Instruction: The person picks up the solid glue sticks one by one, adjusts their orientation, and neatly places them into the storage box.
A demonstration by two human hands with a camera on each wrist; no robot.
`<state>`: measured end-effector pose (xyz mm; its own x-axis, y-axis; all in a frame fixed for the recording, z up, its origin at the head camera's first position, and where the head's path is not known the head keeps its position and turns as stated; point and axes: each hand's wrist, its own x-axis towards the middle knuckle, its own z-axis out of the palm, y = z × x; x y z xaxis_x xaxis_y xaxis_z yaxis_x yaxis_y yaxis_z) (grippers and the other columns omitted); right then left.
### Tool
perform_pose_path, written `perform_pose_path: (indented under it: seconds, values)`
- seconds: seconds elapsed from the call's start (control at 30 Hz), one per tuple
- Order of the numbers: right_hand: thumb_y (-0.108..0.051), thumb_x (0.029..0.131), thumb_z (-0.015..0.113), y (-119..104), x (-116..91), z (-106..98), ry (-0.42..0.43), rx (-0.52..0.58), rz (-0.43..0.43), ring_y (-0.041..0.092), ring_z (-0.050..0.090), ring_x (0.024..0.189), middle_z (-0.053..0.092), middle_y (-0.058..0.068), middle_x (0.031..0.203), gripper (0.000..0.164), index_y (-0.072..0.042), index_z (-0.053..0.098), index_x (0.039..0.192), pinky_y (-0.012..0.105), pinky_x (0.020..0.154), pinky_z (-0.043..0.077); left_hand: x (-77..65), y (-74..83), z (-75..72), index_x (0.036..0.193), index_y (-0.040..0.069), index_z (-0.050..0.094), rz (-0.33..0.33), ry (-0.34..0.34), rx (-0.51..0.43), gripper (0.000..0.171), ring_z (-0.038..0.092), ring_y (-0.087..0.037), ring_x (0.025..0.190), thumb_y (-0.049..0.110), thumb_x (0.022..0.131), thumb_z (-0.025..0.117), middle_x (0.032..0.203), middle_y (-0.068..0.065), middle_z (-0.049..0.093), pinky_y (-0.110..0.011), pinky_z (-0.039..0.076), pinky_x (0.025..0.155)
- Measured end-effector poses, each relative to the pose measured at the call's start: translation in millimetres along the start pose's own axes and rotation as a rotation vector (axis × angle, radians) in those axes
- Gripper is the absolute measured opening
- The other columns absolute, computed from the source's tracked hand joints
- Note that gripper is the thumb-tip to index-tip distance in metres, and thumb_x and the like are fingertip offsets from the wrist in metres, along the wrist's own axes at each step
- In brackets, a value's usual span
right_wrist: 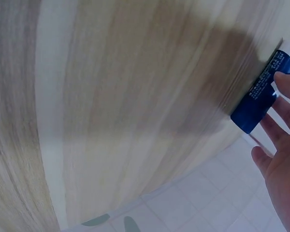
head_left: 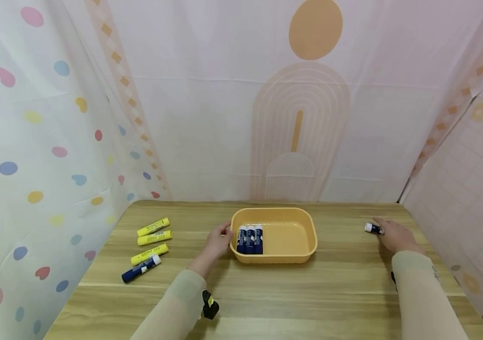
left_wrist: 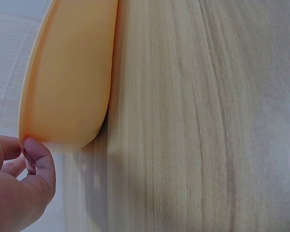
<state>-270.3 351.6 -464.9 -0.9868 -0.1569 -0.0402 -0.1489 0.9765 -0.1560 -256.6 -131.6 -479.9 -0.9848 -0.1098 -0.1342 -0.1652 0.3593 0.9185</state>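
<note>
My left hand [head_left: 217, 243] pinches the left rim of a shallow yellow-orange plastic basin [head_left: 273, 259]; in the left wrist view the thumb and fingers [left_wrist: 38, 153] meet at its edge. Three dark blue glue sticks [head_left: 250, 241] with white caps lie side by side in the basin's left end. Far to the right, my right hand [head_left: 396, 234] holds another blue glue stick [right_wrist: 261, 99] lying at the tabletop. Its thumb presses on the barrel, and the other fingers are partly hidden behind it.
On the left of the wooden table [head_left: 292, 302] lie three yellow sticks [head_left: 155, 237] in a loose column, with one blue glue stick [head_left: 140, 269] slanted just below them. Patterned curtains [head_left: 207, 118] close off the back and both sides.
</note>
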Motion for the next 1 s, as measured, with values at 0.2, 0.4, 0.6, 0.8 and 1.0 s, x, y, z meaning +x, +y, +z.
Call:
perform_pose_path:
  seconds: [0.2, 0.4, 0.6, 0.8, 1.0]
  values:
    - [0.006, 0.083, 0.051, 1, 0, 6, 0.030, -0.005, -0.008, 0.057, 0.048, 0.104, 0.050, 0.037, 0.120, 0.050, 0.002, 0.045, 0.133, 0.063, 0.082, 0.044, -0.6, 1.0, -0.2, 0.136, 0.004, 0.049, 0.003, 0.000, 0.011, 0.039, 0.050, -0.017, 0.079, 0.009, 0.098, 0.049, 0.103, -0.013, 0.052, -0.024, 0.047, 0.063]
    - [0.010, 0.082, 0.053, -1, -3, 10, 0.047, 0.002, -0.028, 0.059, 0.044, 0.106, 0.047, 0.035, 0.122, 0.052, 0.002, 0.045, 0.133, 0.066, 0.083, 0.042, -0.3, 0.6, -0.1, 0.136, 0.004, 0.049, 0.000, 0.001, 0.013, 0.039, 0.050, -0.018, 0.082, 0.010, 0.098, 0.049, 0.104, -0.013, 0.052, -0.023, 0.047, 0.064]
    - [0.010, 0.084, 0.052, -4, -4, 9, 0.076, 0.043, -0.044, 0.054, 0.048, 0.103, 0.046, 0.038, 0.117, 0.055, 0.000, 0.042, 0.137, 0.062, 0.082, 0.043, -0.5, 0.7, 0.3, 0.137, 0.005, 0.049, 0.002, 0.001, 0.025, 0.039, 0.050, -0.018, 0.082, 0.010, 0.098, 0.049, 0.104, -0.013, 0.052, -0.024, 0.048, 0.064]
    - [0.013, 0.081, 0.053, -15, -1, 9, 0.190, 0.134, -0.105, 0.042, 0.054, 0.088, 0.047, 0.032, 0.107, 0.066, -0.004, 0.035, 0.142, 0.053, 0.072, 0.047, -1.2, 1.8, 0.6, 0.137, 0.005, 0.048, -0.004, 0.005, 0.019, 0.040, 0.051, -0.018, 0.083, 0.011, 0.098, 0.049, 0.104, -0.013, 0.052, -0.026, 0.049, 0.066]
    - [0.013, 0.083, 0.055, -24, -2, 12, 0.300, 0.227, -0.166, 0.048, 0.053, 0.093, 0.044, 0.035, 0.109, 0.071, -0.008, 0.030, 0.146, 0.058, 0.075, 0.047, -1.6, 1.7, 0.3, 0.136, 0.003, 0.049, 0.010, 0.003, 0.019, 0.039, 0.050, -0.018, 0.083, 0.010, 0.098, 0.049, 0.103, -0.013, 0.052, -0.024, 0.048, 0.064]
